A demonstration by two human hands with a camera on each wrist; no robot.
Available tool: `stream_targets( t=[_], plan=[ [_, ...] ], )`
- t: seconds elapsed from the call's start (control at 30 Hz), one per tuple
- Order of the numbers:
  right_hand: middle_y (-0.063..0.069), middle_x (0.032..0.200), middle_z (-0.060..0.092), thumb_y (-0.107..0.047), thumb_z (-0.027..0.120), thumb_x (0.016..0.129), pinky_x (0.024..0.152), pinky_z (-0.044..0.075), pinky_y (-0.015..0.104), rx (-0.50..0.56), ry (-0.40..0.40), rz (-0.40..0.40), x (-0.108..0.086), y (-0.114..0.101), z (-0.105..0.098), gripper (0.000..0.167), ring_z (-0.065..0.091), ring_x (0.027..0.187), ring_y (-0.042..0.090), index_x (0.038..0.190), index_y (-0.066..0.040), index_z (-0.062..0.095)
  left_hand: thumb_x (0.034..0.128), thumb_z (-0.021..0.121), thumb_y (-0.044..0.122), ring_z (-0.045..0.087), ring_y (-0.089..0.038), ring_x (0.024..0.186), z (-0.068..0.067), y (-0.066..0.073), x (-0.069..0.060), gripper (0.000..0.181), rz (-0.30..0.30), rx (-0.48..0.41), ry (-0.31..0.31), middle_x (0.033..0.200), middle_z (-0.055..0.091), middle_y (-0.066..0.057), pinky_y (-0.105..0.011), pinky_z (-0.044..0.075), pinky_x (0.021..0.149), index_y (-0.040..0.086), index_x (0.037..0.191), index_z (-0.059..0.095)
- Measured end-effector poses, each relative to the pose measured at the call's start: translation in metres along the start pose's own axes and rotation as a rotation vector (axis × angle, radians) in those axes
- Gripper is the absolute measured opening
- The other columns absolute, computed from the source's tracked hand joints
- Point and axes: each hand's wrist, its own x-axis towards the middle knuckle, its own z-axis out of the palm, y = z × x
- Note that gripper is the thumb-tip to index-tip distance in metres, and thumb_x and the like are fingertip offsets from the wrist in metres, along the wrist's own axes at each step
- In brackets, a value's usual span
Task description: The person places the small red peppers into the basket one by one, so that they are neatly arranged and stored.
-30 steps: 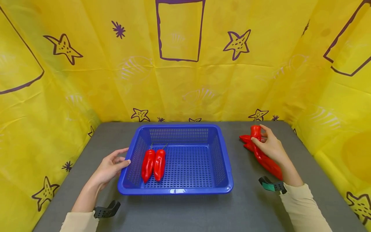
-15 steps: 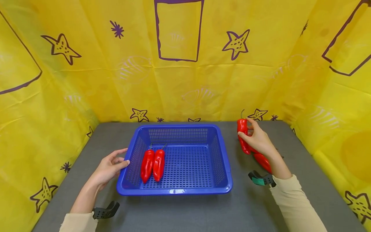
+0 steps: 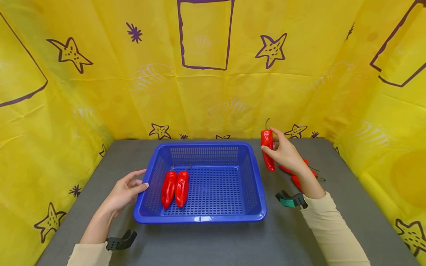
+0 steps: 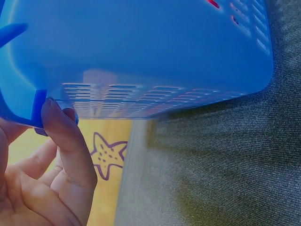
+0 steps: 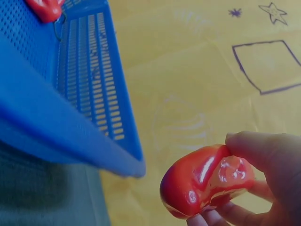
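My right hand (image 3: 285,151) pinches a long red pepper (image 3: 267,142) near its stem end, beside the right rim of the blue basket (image 3: 199,219). The pepper hangs with its green stem up; in the right wrist view the held pepper (image 5: 202,181) shows glossy between thumb and fingers. At the basket's left side my left hand (image 3: 124,191) grips the rim, and in the left wrist view the thumb and fingers of the left hand (image 4: 61,165) close about that edge. Inside the basket, two red peppers (image 3: 169,189) lie side by side at the left, stems away from me.
Several more red peppers (image 3: 297,181) lie on the grey table (image 3: 206,245) right of the basket, partly hidden behind my right forearm. Yellow cloth (image 3: 213,99) with drawn starfish encloses the table at the back and sides.
My right hand has lifted the pepper off the pile and carried it left, close to the basket's right side. The left hand and the basket have stayed nearly in place.
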Motion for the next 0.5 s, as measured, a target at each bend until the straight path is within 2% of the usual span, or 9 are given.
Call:
stream_targets(
  t=[0.27,0.5],
  plan=[
    [0.024,0.129,0.046,-0.025,0.064,0.086,0.078,0.052,0.046,0.048,-0.015,-0.011,0.006,-0.012,0.012,0.075,0.056,0.102,0.037,0.144,-0.009,0.020,0.0889,0.061,0.023,0.062,-0.020,0.076,0.000,0.002,-0.001,0.065,-0.005,0.010,0.001,0.098,0.060,-0.013,-0.036,0.055,0.070,0.010,0.143,0.028],
    [0.021,0.130,0.047,-0.024,0.064,0.086,0.076,0.054,0.044,0.071,-0.064,-0.015,0.011,-0.027,0.023,0.075,0.058,0.103,0.036,0.144,-0.012,0.019,0.0888,0.061,0.023,0.061,-0.019,0.075,0.000,0.002,-0.002,0.065,-0.007,0.011,0.001,0.098,0.060,-0.012,-0.035,0.054,0.069,0.010,0.143,0.028]
  ],
)
